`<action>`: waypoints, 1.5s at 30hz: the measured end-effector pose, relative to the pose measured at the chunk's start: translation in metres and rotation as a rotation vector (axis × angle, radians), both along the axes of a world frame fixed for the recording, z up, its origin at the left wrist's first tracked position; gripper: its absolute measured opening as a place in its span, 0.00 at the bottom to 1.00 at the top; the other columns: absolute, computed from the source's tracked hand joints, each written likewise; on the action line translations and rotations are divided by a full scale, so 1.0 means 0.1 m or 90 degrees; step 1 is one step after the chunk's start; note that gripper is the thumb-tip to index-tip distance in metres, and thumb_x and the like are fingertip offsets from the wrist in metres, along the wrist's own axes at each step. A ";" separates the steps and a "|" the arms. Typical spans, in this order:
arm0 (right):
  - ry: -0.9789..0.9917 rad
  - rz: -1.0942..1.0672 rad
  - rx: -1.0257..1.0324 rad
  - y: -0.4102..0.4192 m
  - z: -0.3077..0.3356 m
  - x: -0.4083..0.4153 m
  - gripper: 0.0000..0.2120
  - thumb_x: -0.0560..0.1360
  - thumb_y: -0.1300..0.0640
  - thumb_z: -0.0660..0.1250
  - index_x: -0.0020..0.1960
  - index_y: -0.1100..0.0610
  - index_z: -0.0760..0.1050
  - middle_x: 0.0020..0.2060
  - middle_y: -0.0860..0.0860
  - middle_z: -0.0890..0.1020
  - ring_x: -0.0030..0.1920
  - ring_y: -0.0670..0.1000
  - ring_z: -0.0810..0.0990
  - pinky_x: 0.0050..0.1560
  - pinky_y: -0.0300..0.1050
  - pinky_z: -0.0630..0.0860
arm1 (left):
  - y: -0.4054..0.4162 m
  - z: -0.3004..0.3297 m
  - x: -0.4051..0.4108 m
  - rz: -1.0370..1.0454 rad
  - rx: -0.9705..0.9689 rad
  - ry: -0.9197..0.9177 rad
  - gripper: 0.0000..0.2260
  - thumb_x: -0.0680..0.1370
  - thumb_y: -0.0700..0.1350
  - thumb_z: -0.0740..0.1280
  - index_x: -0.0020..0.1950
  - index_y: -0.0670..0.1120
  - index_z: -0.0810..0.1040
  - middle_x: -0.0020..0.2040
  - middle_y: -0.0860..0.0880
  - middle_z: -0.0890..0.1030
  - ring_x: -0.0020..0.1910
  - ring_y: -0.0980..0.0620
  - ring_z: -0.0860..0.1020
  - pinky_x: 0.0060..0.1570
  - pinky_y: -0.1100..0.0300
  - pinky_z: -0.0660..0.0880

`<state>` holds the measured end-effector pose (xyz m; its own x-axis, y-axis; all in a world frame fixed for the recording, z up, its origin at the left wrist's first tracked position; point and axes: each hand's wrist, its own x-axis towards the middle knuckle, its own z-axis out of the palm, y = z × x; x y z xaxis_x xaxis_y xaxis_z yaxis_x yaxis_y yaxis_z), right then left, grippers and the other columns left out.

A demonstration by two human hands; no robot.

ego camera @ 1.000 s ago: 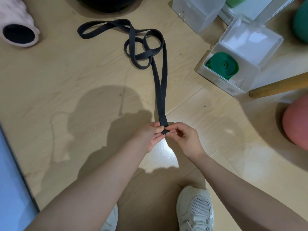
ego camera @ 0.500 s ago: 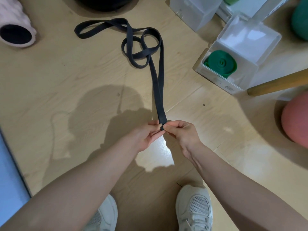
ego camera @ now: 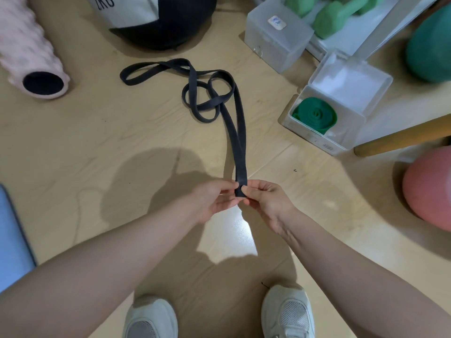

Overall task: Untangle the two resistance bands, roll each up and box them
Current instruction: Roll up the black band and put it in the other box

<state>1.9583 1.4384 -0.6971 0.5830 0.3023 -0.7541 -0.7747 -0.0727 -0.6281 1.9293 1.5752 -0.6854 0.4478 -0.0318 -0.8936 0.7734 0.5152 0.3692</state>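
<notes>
A black resistance band [ego camera: 238, 140] lies on the wooden floor, its far part twisted into loose loops at the top centre. Its near end is folded into a small tight turn, pinched between my left hand [ego camera: 214, 200] and my right hand [ego camera: 264, 200], just above the floor. A green resistance band [ego camera: 314, 114], rolled up, sits inside an open clear plastic box [ego camera: 341, 140] to the right, its lid tipped back. A second clear box [ego camera: 277, 37] stands shut behind it.
A pink foam roller [ego camera: 26, 57] lies at the top left, a black and white 2KG ball [ego camera: 156, 18] at the top. Green dumbbells [ego camera: 334, 13], a teal ball [ego camera: 432, 45], a pink ball [ego camera: 432, 186] and a wooden stick [ego camera: 402, 137] crowd the right. A blue mat [ego camera: 12, 240] edges the left. My white shoes [ego camera: 288, 313] are below.
The view has tilted up, so the ball and dumbbells show. Both hands stay on the black band's near end, which has been lifted slightly; the loops have barely shifted.
</notes>
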 end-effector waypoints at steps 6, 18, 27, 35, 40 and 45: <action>-0.016 0.029 0.013 0.11 0.32 0.09 0.05 0.75 0.68 0.63 0.46 0.63 0.77 0.36 0.55 0.80 0.36 0.48 0.78 0.36 0.34 0.73 | 0.11 0.25 0.01 -0.132 0.146 -0.102 0.06 0.75 0.34 0.67 0.45 0.45 0.76 0.42 0.48 0.79 0.41 0.54 0.79 0.43 0.64 0.76; -0.113 0.097 -0.013 0.15 0.26 -0.11 0.05 0.75 0.65 0.65 0.51 0.65 0.76 0.31 0.51 0.80 0.30 0.45 0.74 0.37 0.36 0.73 | 0.08 0.18 -0.21 0.020 0.111 -0.111 0.05 0.77 0.34 0.64 0.46 0.42 0.75 0.41 0.45 0.80 0.37 0.53 0.79 0.32 0.70 0.76; -0.068 0.072 -0.059 0.18 0.17 -0.18 0.05 0.77 0.66 0.63 0.44 0.64 0.76 0.32 0.54 0.78 0.31 0.49 0.73 0.34 0.38 0.72 | 0.06 0.18 -0.29 0.002 0.015 -0.068 0.05 0.77 0.34 0.63 0.45 0.44 0.74 0.40 0.45 0.80 0.36 0.54 0.80 0.33 0.70 0.76; 0.067 0.007 -0.038 0.14 0.18 -0.18 0.06 0.77 0.65 0.62 0.43 0.63 0.76 0.29 0.53 0.78 0.24 0.45 0.75 0.29 0.35 0.73 | 0.08 0.08 -0.29 0.025 0.001 -0.033 0.08 0.75 0.40 0.68 0.53 0.48 0.75 0.48 0.48 0.82 0.50 0.51 0.80 0.52 0.60 0.76; 0.125 0.003 -0.039 0.16 0.19 -0.20 0.04 0.76 0.64 0.64 0.44 0.63 0.76 0.29 0.53 0.79 0.26 0.45 0.74 0.28 0.35 0.74 | 0.06 0.08 -0.29 -0.007 0.083 -0.100 0.08 0.76 0.34 0.64 0.47 0.47 0.75 0.46 0.49 0.80 0.43 0.55 0.80 0.45 0.66 0.76; 0.189 -0.037 -0.050 0.14 0.25 -0.14 0.07 0.76 0.65 0.64 0.40 0.64 0.75 0.32 0.55 0.75 0.29 0.48 0.72 0.25 0.35 0.74 | 0.04 0.08 -0.38 -0.033 0.066 -0.181 0.09 0.76 0.36 0.67 0.50 0.49 0.77 0.53 0.48 0.80 0.49 0.55 0.81 0.49 0.65 0.76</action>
